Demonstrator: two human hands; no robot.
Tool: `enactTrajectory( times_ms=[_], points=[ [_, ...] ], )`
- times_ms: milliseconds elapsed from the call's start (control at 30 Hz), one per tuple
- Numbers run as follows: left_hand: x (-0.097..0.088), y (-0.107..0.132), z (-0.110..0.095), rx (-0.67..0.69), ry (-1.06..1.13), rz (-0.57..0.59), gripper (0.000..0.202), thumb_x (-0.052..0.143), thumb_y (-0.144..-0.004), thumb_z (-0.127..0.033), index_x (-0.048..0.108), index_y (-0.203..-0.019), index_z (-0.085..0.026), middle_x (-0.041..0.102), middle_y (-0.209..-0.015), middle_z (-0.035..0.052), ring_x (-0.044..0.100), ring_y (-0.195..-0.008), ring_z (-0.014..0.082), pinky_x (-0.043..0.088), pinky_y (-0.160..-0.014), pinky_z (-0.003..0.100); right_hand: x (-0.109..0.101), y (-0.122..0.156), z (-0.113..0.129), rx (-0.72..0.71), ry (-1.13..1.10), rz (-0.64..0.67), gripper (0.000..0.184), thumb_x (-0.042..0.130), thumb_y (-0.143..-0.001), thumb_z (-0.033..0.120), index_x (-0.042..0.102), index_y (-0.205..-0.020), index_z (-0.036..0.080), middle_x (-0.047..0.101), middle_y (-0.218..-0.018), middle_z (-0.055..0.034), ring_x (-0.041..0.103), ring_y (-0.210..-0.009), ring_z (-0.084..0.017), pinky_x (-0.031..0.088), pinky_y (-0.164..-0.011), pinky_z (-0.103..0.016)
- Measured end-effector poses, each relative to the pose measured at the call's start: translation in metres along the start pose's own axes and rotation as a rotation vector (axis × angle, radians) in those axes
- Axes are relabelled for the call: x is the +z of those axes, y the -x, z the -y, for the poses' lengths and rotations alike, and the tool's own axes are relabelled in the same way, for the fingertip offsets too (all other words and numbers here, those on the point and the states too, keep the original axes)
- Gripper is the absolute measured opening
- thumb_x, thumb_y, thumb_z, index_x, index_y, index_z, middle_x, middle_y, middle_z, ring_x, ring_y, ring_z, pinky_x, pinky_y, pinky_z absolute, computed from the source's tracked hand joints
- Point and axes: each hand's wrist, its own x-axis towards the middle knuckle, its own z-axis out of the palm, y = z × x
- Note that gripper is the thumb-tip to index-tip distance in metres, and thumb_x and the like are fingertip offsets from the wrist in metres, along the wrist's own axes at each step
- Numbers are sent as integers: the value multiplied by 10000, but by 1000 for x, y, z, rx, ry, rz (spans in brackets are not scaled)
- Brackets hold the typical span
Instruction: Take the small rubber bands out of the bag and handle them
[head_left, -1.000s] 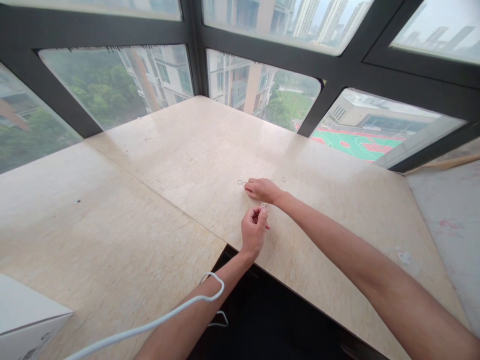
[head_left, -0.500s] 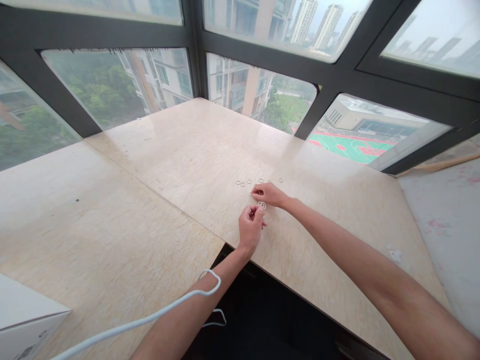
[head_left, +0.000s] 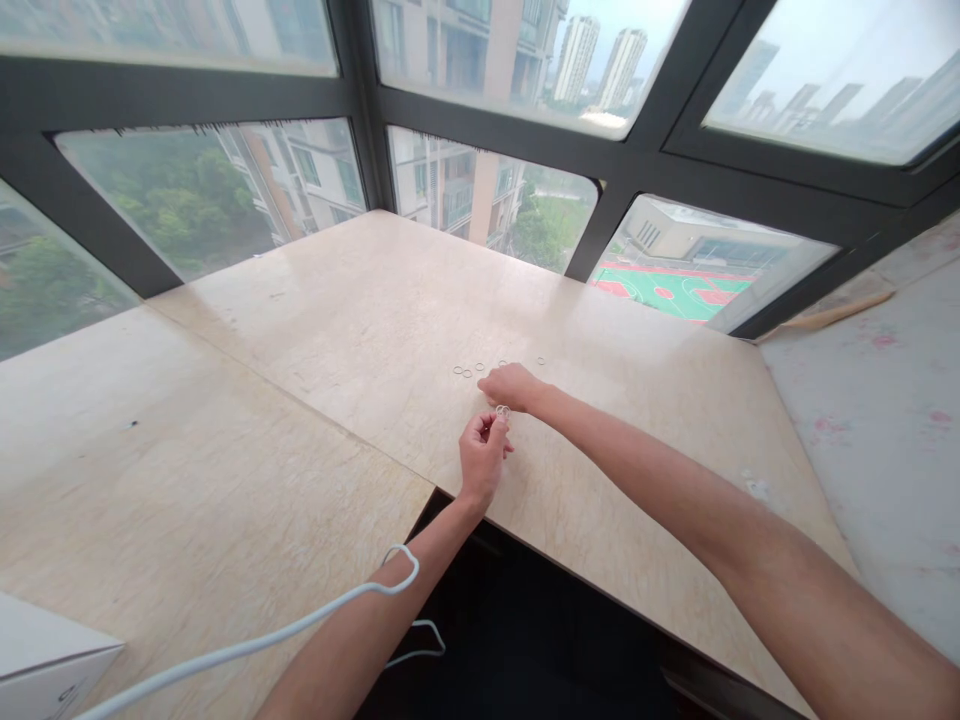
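My left hand [head_left: 482, 462] is closed, pinching several small pale rings [head_left: 502, 411] between thumb and fingertips, just above the countertop [head_left: 337, 330]. Right behind it, my right hand [head_left: 511, 387] is lowered to the counter with its fingers curled down and pressed together. Whatever those fingertips hold is hidden beneath the hand. More thin rings lie flat on the counter around the right hand: a few to its left, such as one ring [head_left: 457, 370], and a lone ring [head_left: 541, 361] to its right. Part of the row is covered by the right hand.
Dark-framed windows [head_left: 480, 115] border the counter at the back. A white cable [head_left: 300, 630] crosses over my left forearm. At the lower left stands a white box [head_left: 52, 650]. A dark gap [head_left: 517, 620] opens below the counter's front edge. Some whitish scrap [head_left: 756, 487] lies at right.
The whole view has shifted, so the scene sits farther left. My right hand's fingers have closed downward over the counter beside the rings. My left hand keeps its pinch on the rings.
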Motion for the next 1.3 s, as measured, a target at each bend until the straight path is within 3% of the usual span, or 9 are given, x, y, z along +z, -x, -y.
enactTrajectory(
  times_ms=[133,233,333,400,500,800,1067,1300],
  points=[
    [-1,-2,0,-19,58,5,270,611,-819,-397,543,-819,-136,572,-715,-1,507,-479,66,366,-442,183,5,9,-7,51,-232,-23,37,563,-746,134,599,-736,134,678,-748,-99,639,-656,-184,443,-586,-256],
    [0,-3,-3,-49,83,-7,255,608,-809,-377,533,-815,-134,586,-729,10,510,-470,64,363,-433,183,13,25,-15,83,-485,-72,92,451,-807,185,534,-801,146,648,-691,-48,533,-470,-90,387,-454,-195],
    [1,-4,-7,-73,100,-22,250,616,-791,-363,539,-797,-126,591,-706,17,497,-457,59,357,-430,179,19,43,-23,142,-1133,-204,78,478,-775,242,457,-754,170,538,-553,14,352,-357,-51,247,-361,-183],
    [1,-4,-10,-83,114,-22,254,628,-776,-362,550,-791,-121,596,-706,23,492,-454,56,352,-429,178,19,56,-25,146,-1541,-222,140,562,-723,270,456,-743,181,434,-467,68,244,-342,-39,170,-356,-180],
    [1,-4,-12,-91,125,4,255,647,-760,-358,564,-786,-118,597,-702,24,484,-454,53,350,-436,179,18,74,-24,105,-1780,-147,186,646,-696,268,494,-762,184,338,-416,109,179,-355,-34,156,-370,-176],
    [-2,0,-18,-111,113,122,279,665,-765,-386,598,-815,-121,607,-742,34,479,-478,58,338,-444,186,33,93,-15,66,-1864,30,244,744,-730,315,561,-793,167,310,-412,118,182,-368,-20,165,-394,-171],
    [-2,-4,-18,-205,155,225,324,713,-726,-416,609,-813,-122,610,-781,48,498,-503,62,335,-427,177,38,96,-18,73,-1857,-32,252,774,-712,323,610,-774,142,371,-430,95,216,-370,-16,169,-397,-178],
    [-4,-9,-18,-303,253,265,329,739,-701,-377,605,-851,-116,619,-832,60,516,-525,63,358,-416,164,42,98,-23,136,-1800,-103,265,780,-697,335,617,-773,141,335,-414,96,212,-380,-22,167,-399,-179]
  ],
)
